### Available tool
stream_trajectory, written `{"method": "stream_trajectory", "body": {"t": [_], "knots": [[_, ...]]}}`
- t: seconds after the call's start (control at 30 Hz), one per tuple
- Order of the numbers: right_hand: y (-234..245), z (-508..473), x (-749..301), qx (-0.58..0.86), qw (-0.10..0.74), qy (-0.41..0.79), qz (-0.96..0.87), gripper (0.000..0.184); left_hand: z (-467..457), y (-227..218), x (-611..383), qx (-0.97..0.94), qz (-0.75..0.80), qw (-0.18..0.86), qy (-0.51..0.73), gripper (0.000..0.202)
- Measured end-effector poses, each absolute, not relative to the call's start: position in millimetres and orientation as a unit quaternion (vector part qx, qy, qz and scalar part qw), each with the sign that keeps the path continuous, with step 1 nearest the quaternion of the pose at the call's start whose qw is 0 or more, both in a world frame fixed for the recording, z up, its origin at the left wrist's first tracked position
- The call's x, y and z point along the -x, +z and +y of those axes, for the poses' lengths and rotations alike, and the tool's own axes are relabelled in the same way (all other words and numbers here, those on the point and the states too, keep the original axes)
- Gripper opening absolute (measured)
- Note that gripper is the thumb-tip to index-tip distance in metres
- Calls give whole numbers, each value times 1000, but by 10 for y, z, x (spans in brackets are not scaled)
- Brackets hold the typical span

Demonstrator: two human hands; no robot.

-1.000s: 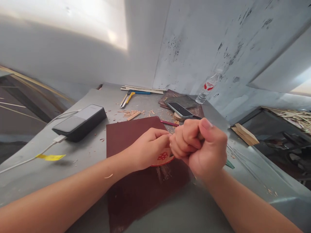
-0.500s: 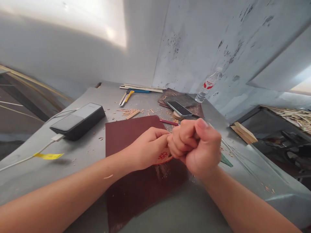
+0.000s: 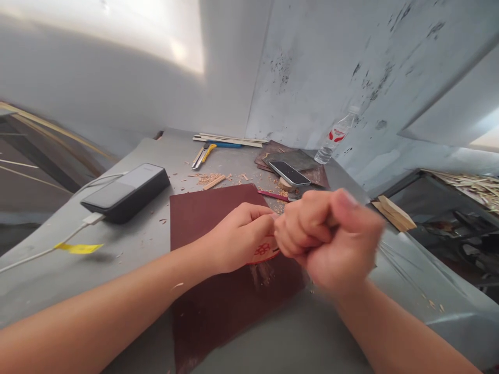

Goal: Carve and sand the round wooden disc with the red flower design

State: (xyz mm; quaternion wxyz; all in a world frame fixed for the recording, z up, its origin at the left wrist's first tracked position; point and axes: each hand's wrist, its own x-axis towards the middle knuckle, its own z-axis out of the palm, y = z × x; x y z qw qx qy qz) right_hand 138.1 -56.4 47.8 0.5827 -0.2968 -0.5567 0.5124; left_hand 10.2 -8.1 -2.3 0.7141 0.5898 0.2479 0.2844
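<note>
My left hand (image 3: 239, 239) is closed around a small round piece with a red flower pattern and red rim (image 3: 263, 252), holding it just over a dark red sheet (image 3: 218, 301) on the grey table (image 3: 78, 280). My right hand (image 3: 331, 241) is a fist right against it, fingers curled tight and smeared by motion; whatever it grips is hidden inside.
A black power bank (image 3: 127, 193) with a white cable lies at the left. A utility knife (image 3: 203, 156), wood strips (image 3: 230, 140) and shavings sit at the back. A phone (image 3: 289, 173) rests on dark sheets, a water bottle (image 3: 336, 136) by the wall, wood blocks (image 3: 393, 213) right.
My right fist has shifted a little to the right and toward me and is now blurred. My left hand has stayed over the red sheet with the round piece.
</note>
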Motion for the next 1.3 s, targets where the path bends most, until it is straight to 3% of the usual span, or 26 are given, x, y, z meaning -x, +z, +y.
{"method": "stream_trajectory", "body": {"t": [0.13, 0.5, 0.63, 0.83, 0.97, 1.07, 1.2, 1.3], "knots": [[437, -593, -1388, 301, 588, 489, -569, 56, -84, -30, -102, -584, 244, 720, 285, 37], [473, -548, -1383, 269, 606, 472, -581, 66, -68, -1, -88, -599, 246, 705, 288, 29], [389, -578, -1483, 283, 591, 452, -605, 59, -82, 30, -92, -604, 230, 707, 288, 32], [541, -883, -1935, 412, 435, 151, -786, 35, -80, 22, -70, -596, 262, 696, 303, 29], [598, -1176, -2158, 481, 375, 62, -790, 11, -47, -41, -76, -566, 273, 714, 308, 28], [473, -1359, -2217, 550, 332, 51, -765, 5, -35, -61, -82, -543, 254, 736, 313, 26], [237, -1493, -2166, 606, 262, 103, -744, 22, -40, -63, -64, -517, 246, 754, 323, 24], [146, -1517, -2087, 625, 255, 138, -725, 29, -46, -65, -46, -497, 246, 764, 330, 24]]}}
